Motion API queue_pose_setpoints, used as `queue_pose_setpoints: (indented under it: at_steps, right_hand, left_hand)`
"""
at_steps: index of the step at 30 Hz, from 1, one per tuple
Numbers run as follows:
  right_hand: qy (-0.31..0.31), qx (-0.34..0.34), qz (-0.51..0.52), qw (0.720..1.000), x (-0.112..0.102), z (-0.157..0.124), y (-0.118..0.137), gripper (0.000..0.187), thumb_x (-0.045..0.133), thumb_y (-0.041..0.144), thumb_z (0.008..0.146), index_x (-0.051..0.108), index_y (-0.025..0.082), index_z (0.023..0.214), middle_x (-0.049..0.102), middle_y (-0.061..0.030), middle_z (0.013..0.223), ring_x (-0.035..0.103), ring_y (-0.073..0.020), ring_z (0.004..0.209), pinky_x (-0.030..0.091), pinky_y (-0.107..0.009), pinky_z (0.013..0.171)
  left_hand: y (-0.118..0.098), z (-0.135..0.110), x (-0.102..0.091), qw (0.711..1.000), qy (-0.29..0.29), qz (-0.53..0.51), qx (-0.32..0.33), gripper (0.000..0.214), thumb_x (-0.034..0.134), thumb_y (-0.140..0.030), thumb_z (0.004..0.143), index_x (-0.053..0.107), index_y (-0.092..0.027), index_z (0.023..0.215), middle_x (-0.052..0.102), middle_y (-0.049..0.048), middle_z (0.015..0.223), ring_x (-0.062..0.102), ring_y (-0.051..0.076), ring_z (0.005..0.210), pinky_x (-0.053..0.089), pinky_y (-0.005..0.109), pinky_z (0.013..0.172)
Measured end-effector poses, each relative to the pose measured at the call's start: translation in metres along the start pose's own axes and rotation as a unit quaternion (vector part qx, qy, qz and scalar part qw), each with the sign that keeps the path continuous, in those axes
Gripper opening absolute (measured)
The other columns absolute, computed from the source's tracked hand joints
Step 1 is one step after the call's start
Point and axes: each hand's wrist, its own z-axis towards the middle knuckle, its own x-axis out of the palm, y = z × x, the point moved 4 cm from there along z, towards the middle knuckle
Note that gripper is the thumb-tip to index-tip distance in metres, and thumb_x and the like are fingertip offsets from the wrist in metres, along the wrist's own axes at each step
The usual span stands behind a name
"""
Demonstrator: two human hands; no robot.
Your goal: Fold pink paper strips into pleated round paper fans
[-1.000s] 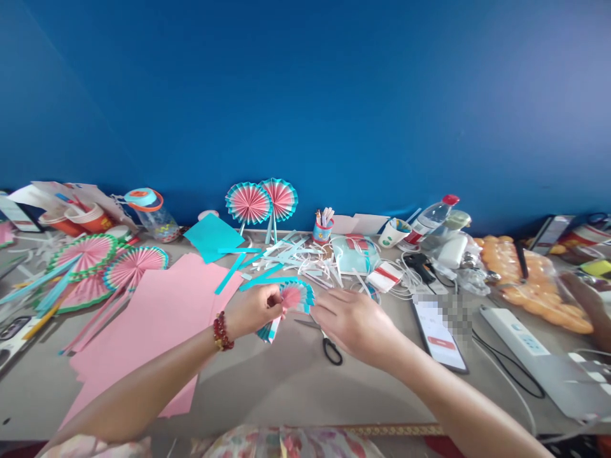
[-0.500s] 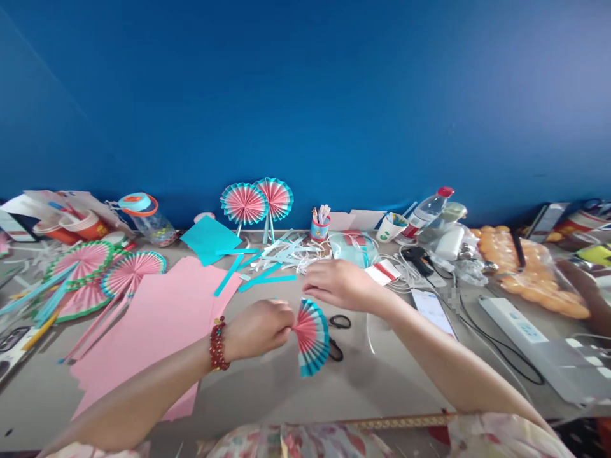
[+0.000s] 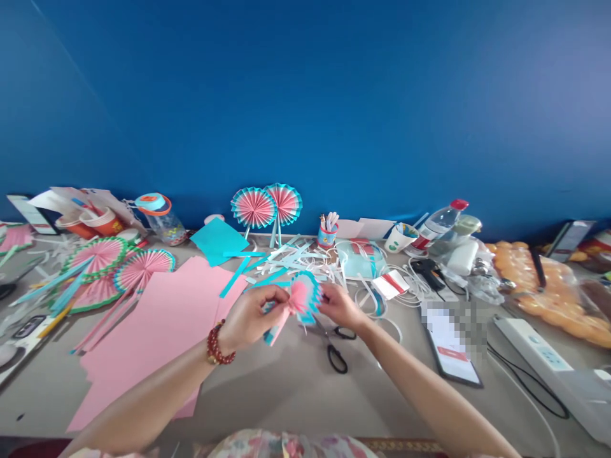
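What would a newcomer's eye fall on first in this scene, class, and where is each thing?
Probably the broad blue wall filling the upper half, with two round pink-and-blue fans upright before it at the back of the table. Next, front and centre, the pleated paper piece in the left hand, with the right hand at its edge. Large pink sheets spread left of centre.

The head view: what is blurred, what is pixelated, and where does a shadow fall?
In the head view, the paper fan in the left hand looks blurred; pixel squares cover part of the phone; a soft shadow darkens the table near its front edge.
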Motion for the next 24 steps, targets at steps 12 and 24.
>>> queue_pose_setpoints:
  at_steps: [12, 24]
  right_hand:
    - [-0.047, -0.059, -0.163, 0.984, 0.009, -0.020, 0.047, 0.022, 0.045, 0.027, 0.096, 0.063, 0.022, 0.086, 0.069, -0.0015, 0.079, 0.062, -0.0135, 0.072, 0.042, -0.023, 0.065]
    - [-0.025, -0.098, -0.372, 0.923, 0.018, -0.026, 0.050, 0.023, 0.043, 0.017, 0.095, 0.063, 0.019, 0.085, 0.067, -0.0032, 0.078, 0.061, -0.0136, 0.067, 0.034, -0.025, 0.059]
  left_hand:
    - [0.039, 0.016, -0.009, 0.988, -0.077, -0.089, -0.097, 0.010, 0.062, -0.028, 0.076, 0.061, -0.018, 0.073, 0.074, 0.0036, 0.076, 0.070, 0.021, 0.075, 0.051, 0.028, 0.068]
    - [0.036, 0.016, -0.009, 0.983, -0.076, -0.116, -0.122, 0.008, 0.059, -0.023, 0.074, 0.059, -0.019, 0.068, 0.073, 0.0030, 0.071, 0.070, 0.019, 0.071, 0.050, 0.026, 0.066]
